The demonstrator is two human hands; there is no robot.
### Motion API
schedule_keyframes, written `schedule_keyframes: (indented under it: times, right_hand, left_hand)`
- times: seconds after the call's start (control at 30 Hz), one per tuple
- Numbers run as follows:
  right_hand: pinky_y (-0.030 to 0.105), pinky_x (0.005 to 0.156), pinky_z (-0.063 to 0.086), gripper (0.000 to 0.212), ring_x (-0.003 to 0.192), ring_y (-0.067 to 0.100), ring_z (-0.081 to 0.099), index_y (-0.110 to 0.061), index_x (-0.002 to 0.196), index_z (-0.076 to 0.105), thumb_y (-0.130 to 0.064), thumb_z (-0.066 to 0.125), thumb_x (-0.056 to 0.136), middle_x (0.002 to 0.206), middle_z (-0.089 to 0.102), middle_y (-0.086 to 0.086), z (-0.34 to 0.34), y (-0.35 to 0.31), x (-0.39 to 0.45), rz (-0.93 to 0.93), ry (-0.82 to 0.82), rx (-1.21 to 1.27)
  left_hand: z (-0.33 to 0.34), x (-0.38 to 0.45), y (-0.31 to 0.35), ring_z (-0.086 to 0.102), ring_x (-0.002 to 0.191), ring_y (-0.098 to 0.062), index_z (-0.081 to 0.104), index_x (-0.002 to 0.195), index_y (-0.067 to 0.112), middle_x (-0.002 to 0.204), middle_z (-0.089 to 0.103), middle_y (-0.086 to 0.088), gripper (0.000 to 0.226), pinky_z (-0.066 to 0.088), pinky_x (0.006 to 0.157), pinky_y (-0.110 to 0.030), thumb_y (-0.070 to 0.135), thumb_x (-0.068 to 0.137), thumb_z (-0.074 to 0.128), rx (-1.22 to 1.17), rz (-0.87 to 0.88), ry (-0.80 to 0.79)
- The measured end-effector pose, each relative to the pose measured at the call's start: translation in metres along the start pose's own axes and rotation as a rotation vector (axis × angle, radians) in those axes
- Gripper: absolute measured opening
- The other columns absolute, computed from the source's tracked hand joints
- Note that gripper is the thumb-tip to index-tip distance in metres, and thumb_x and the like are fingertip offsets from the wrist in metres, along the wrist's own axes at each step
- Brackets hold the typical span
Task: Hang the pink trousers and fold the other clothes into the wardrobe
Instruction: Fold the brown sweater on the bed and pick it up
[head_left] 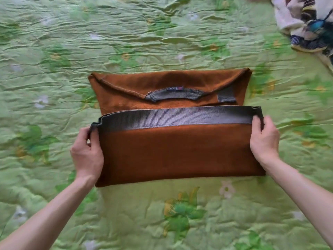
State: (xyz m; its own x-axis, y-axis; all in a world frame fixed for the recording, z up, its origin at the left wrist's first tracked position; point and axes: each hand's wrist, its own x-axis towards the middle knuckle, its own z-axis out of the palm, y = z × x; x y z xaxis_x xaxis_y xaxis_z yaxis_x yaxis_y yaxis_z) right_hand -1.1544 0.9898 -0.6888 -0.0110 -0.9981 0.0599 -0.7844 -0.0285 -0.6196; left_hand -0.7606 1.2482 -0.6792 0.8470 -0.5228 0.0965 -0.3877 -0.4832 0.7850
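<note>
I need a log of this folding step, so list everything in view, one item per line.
brown sweater: one, rust brown with grey ribbed trim, middle of the bed, lower part folded up toward the collar.
neck label: one, dark, inside the sweater's collar.
bedspread: one, green with a flower print, under everything.
pile of clothes: one heap, white, cream and dark blue patterned, far right corner of the bed.
left hand: one, fingers pinching the left end of the sweater's grey hem.
right hand: one, fingers pinching the right end of the hem.
</note>
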Motion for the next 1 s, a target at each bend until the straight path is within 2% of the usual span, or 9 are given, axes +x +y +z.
schedule_keyframes:
  times: [0.13,0.3,0.43,0.5,0.57,0.63,0.73,0.83,1.0]
  right_hand:
    - [0.042,0.067,0.037,0.030,0.086,0.046,0.064,-0.015,0.092,0.056,-0.040,0.049,0.107,0.091,0.069,0.027,0.010,0.013,0.005,0.039,-0.115,-0.199]
    - [0.043,0.079,0.042,0.037,0.104,0.038,0.061,-0.013,0.126,0.054,-0.042,0.055,0.103,0.107,0.066,0.012,0.006,0.007,-0.002,0.021,-0.088,-0.269]
    - [0.048,0.088,0.040,0.039,0.102,0.037,0.049,-0.003,0.123,0.058,-0.035,0.052,0.101,0.112,0.054,0.020,-0.009,0.017,-0.022,-0.596,-0.046,-0.461]
    - [0.046,0.091,0.044,0.045,0.107,0.037,0.054,-0.001,0.122,0.064,-0.037,0.048,0.103,0.116,0.056,0.019,-0.015,0.030,-0.037,-0.827,-0.163,-0.475]
    - [0.047,0.108,0.043,0.055,0.132,0.036,0.053,-0.002,0.141,0.058,-0.042,0.042,0.106,0.139,0.055,0.017,-0.022,0.052,-0.051,-0.858,-0.374,-0.455]
    - [0.048,0.123,0.028,0.067,0.155,0.031,0.028,-0.010,0.160,0.036,-0.050,0.038,0.105,0.166,0.032,0.012,-0.030,0.072,-0.064,-0.787,-0.530,-0.491]
    - [0.048,0.127,0.015,0.088,0.160,0.026,0.009,-0.017,0.166,0.017,-0.067,0.041,0.097,0.174,0.009,0.008,-0.037,0.082,-0.070,-0.774,-0.590,-0.595]
    - [0.053,0.124,0.023,0.101,0.160,0.030,0.012,-0.012,0.165,0.020,-0.066,0.054,0.087,0.173,0.009,0.013,-0.044,0.076,-0.064,-0.858,-0.614,-0.650]
    - [0.049,0.118,0.033,0.103,0.147,0.034,0.043,-0.004,0.154,0.045,-0.029,0.090,0.065,0.162,0.038,0.021,-0.051,0.075,-0.062,-0.875,-0.574,-0.659]
  left_hand:
    - [0.013,0.007,-0.027,0.065,0.079,-0.025,0.069,0.093,0.017,0.090,0.071,-0.012,0.020,0.052,0.078,-0.042,0.034,0.102,0.063,0.057,-0.098,-0.084]
    - [0.015,0.002,-0.019,0.066,0.092,-0.031,0.062,0.118,0.018,0.104,0.067,-0.008,0.032,0.054,0.088,-0.049,0.040,0.096,0.065,0.151,-0.178,-0.084]
    - [0.005,-0.025,-0.007,0.049,0.116,-0.037,0.059,0.131,0.011,0.125,0.053,-0.017,0.034,0.036,0.100,-0.048,0.020,0.099,0.061,0.421,0.290,-0.076]
    - [0.000,-0.040,-0.012,0.053,0.117,-0.039,0.068,0.128,0.011,0.128,0.058,-0.015,0.033,0.038,0.100,-0.049,0.018,0.098,0.057,0.431,0.596,-0.277]
    - [-0.008,-0.053,-0.028,0.053,0.132,-0.040,0.065,0.140,0.010,0.144,0.057,-0.014,0.043,0.040,0.112,-0.051,0.026,0.102,0.054,0.483,0.791,-0.521]
    - [-0.018,-0.061,-0.042,0.036,0.153,-0.034,0.047,0.156,0.014,0.165,0.038,-0.011,0.061,0.028,0.125,-0.053,0.041,0.102,0.051,0.583,0.833,-0.702]
    - [-0.027,-0.055,-0.046,0.019,0.160,-0.031,0.031,0.164,0.015,0.173,0.019,-0.010,0.085,0.018,0.127,-0.054,0.053,0.092,0.057,0.679,0.843,-0.861]
    - [-0.026,-0.051,-0.042,0.019,0.160,-0.032,0.033,0.163,0.013,0.173,0.019,-0.012,0.087,0.019,0.126,-0.054,0.035,0.082,0.056,0.690,0.842,-0.883]
    - [-0.033,-0.051,-0.043,0.022,0.159,-0.031,0.029,0.164,0.013,0.173,0.022,-0.010,0.092,0.019,0.126,-0.048,0.001,0.073,0.032,0.683,0.804,-0.870]
